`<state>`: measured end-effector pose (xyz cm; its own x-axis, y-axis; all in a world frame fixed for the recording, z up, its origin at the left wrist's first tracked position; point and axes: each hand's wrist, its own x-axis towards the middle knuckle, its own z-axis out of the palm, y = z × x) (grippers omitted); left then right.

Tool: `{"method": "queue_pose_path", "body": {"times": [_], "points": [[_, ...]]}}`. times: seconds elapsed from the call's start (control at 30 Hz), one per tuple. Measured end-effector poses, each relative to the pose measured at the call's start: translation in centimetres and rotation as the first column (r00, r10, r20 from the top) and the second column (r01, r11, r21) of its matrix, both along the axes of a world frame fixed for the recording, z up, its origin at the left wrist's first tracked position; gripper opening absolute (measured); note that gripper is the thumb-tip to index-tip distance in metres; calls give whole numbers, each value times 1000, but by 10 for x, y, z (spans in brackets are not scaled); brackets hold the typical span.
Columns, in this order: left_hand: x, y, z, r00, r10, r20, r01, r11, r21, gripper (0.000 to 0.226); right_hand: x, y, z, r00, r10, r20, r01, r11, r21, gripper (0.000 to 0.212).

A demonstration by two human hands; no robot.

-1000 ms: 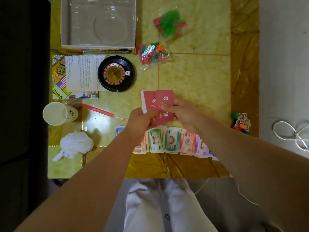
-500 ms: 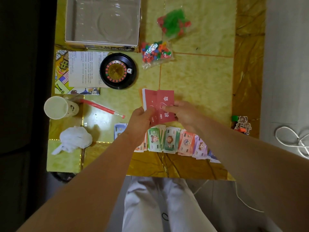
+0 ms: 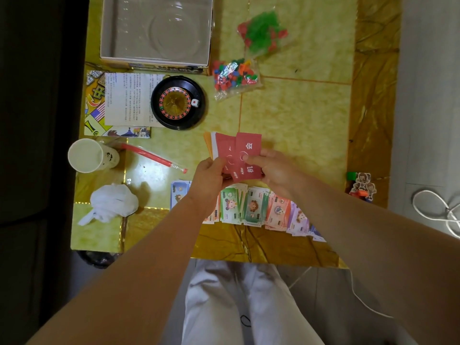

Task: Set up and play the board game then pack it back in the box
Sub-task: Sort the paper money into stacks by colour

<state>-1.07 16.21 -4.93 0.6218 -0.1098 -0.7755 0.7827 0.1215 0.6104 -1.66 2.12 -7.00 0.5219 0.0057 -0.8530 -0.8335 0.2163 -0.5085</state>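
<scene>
Holding red cards (image 3: 224,148) above the desk (image 3: 293,115), the left hand (image 3: 209,175) grips the stack; the right hand (image 3: 273,170) pinches 1 top card (image 3: 249,150), long axis pointing away, open desk nearest the right hand.

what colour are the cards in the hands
Mostly red with white characters; the cards show best in the head view.

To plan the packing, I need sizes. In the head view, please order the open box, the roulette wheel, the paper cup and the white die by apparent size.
1. open box
2. roulette wheel
3. paper cup, slightly smaller; its rim stands nearer the camera, so its true size is unsure
4. white die
</scene>
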Motion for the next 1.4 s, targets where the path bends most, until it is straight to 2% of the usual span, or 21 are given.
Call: {"method": "queue_pose_path", "body": {"times": [0.17, 0.3, 0.43, 0.5, 0.63, 0.8, 0.9, 1.0, 1.1, 1.17, 1.2, 1.27, 1.4], "points": [[-5, 2, 2, 994, -71, 78, 70, 997, 16, 20, -2, -2, 1, 1000, 17, 9, -17, 1000, 12, 34], [-8, 3, -2, 998, -61, 35, 61, 998, 1, 19, -4, -3, 2, 1000, -10, 11, 10, 1000, 29, 31], [-12, 5, -1, 1000, -6, -17, 4, 995, -100, 18, -7, -1, 5, 992, -125, 28, 126, 992, -12, 28], [-14, 4, 0, 1000, -19, 0, 19, 997, -81, 20, -9, 1, 6, 989, -147, 33, 148, 989, -16, 29], [-16, 5, 4, 997, -57, 49, 57, 998, 3, 25, -10, 7, 14, 996, -76, 40, 76, 997, 0, 20], [-12, 9, 9, 998, 17, -60, -20, 999, -39, 27, -8, 6, 18, 995, -92, 38, 92, 996, -11, 28], [-12, 9, 9, 997, 50, -61, -52, 998, -26, 26, -7, 6, 20, 990, -141, 31, 142, 990, -23, 27], [-12, 7, 11, 996, 72, -61, -73, 997, -20, 27, -6, 6, 20, 982, -185, 37, 187, 981, -50, 27], [-13, 7, 12, 995, 98, -34, -97, 995, 25, 18, -7, 9, 21, 979, -196, 51, 200, 977, -78, 28], [-14, 9, 13, 993, 117, -1, -116, 990, 81, 15, -8, 9, 23, 993, -100, 61, 110, 971, -210, 29], [-14, 11, 12, 993, 121, 10, -121, 986, 110, 16, -8, 6, 22, 998, 8, 66, 16, 935, -353, 27], [-14, 15, 6, 993, 113, 30, -116, 980, 163, 20, -6, 0, 16, 967, 243, 80, -139, 759, -636, 20], [-9, 13, -12, 990, 140, 22, -142, 975, 168, 22, 1, -8, -12, 813, 581, 39, -252, 412, -876, 20]]}}
